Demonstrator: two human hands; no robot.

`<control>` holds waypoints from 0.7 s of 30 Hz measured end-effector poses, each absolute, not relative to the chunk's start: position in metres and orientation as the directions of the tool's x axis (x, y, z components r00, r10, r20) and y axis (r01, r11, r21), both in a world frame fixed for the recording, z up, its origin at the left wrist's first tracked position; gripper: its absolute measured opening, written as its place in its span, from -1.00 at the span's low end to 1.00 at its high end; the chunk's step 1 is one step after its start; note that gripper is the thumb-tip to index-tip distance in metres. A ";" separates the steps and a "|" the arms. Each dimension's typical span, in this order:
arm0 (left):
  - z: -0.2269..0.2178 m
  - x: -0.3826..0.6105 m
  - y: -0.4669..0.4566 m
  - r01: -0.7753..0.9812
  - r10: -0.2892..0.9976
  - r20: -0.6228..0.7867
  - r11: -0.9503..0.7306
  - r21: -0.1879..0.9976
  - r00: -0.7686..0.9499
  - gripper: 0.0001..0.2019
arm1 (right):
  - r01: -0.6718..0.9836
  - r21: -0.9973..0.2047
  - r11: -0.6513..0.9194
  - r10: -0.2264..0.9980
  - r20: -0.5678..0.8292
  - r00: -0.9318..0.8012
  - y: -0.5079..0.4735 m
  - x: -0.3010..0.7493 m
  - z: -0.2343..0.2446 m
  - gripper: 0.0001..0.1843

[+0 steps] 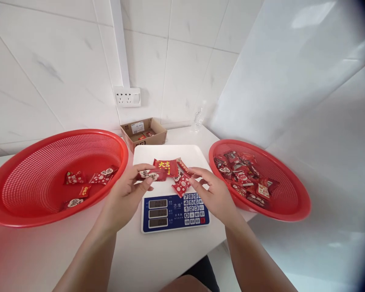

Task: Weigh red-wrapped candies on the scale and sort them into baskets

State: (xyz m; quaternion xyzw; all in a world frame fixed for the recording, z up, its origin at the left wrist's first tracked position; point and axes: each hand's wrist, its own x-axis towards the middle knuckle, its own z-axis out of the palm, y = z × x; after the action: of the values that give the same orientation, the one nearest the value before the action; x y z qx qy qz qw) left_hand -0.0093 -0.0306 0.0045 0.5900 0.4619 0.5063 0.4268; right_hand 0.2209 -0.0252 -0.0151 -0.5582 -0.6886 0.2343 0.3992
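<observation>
A white digital scale (pixel 146 156) with a blue keypad panel (pixel 174 212) stands on the table in front of me. Several red candy packets (pixel 166 166) lie on its pan. My left hand (pixel 126 194) is closed round one red packet (pixel 153 174) at the pan's front left. My right hand (pixel 214 192) reaches in from the right, its fingers pinching the end of a packet (pixel 184 167). Another packet (pixel 181 185) lies loose at the pan's front edge, between my hands.
A large red mesh basket (pixel 27 202) on the left holds several packets. A second red basket (pixel 292 207) on the right holds a bigger heap. A small open cardboard box (pixel 153 138) and a clear bottle (pixel 197 119) stand at the tiled wall, below a socket (pixel 127 97).
</observation>
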 end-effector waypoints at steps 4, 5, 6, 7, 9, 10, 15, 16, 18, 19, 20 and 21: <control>-0.001 0.003 -0.035 0.155 0.959 0.181 -0.217 0.964 0.218 -0.80 | 0.444 -0.831 0.336 0.939 0.256 -0.231 -0.036 0.207 0.002 -0.70; -0.002 0.005 -0.035 0.173 0.959 0.175 -0.216 0.961 0.224 -0.79 | 0.422 -0.836 0.350 0.932 0.266 -0.246 -0.037 0.204 0.003 -0.75; -0.003 0.006 -0.035 0.193 0.960 0.173 -0.216 0.957 0.218 -0.78 | 0.407 -0.841 0.357 0.929 0.274 -0.249 -0.036 0.201 0.003 -0.78; -0.004 0.006 -0.035 0.210 0.963 0.179 -0.221 0.952 0.201 -0.77 | 0.398 -0.846 0.354 0.930 0.277 -0.240 -0.034 0.198 0.001 -0.81; -0.004 0.004 -0.033 0.241 0.968 0.215 -0.242 0.940 0.130 -0.76 | 0.403 -0.855 0.327 0.942 0.263 -0.206 -0.028 0.195 -0.004 -0.84; -0.004 0.002 -0.031 0.254 0.967 0.241 -0.255 0.933 0.085 -0.75 | 0.417 -0.854 0.311 0.949 0.252 -0.192 -0.024 0.193 -0.007 -0.84; -0.001 -0.011 -0.028 0.360 0.893 0.434 -0.367 0.858 -0.123 -0.63 | 0.640 -0.688 0.342 0.925 0.368 -0.099 -0.009 0.196 -0.020 -0.72; 0.001 -0.013 -0.029 0.373 0.870 0.469 -0.389 0.843 -0.153 -0.62 | 0.670 -0.653 0.355 0.908 0.410 -0.081 -0.009 0.200 -0.021 -0.70; 0.005 -0.017 -0.031 0.362 0.817 0.536 -0.442 0.820 -0.215 -0.61 | 0.693 -0.622 0.363 0.886 0.461 -0.051 -0.012 0.211 -0.018 -0.68; 0.007 -0.019 -0.032 0.344 0.778 0.575 -0.483 0.805 -0.253 -0.61 | 0.702 -0.616 0.357 0.881 0.472 -0.035 -0.014 0.219 -0.016 -0.68; 0.010 -0.022 -0.034 0.328 0.728 0.618 -0.530 0.782 -0.297 -0.62 | 0.717 -0.607 0.343 0.878 0.478 -0.016 -0.016 0.227 -0.014 -0.68; 0.012 -0.024 -0.035 0.320 0.683 0.649 -0.565 0.760 -0.336 -0.62 | 0.738 -0.595 0.319 0.878 0.479 0.007 -0.019 0.237 -0.013 -0.68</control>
State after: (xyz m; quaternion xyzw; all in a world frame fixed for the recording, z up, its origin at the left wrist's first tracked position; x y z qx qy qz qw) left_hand -0.0240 -0.0347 0.0123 0.5607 0.4471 0.6842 0.1325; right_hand 0.2371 -0.0187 -0.0127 -0.5773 -0.6996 0.0846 0.4125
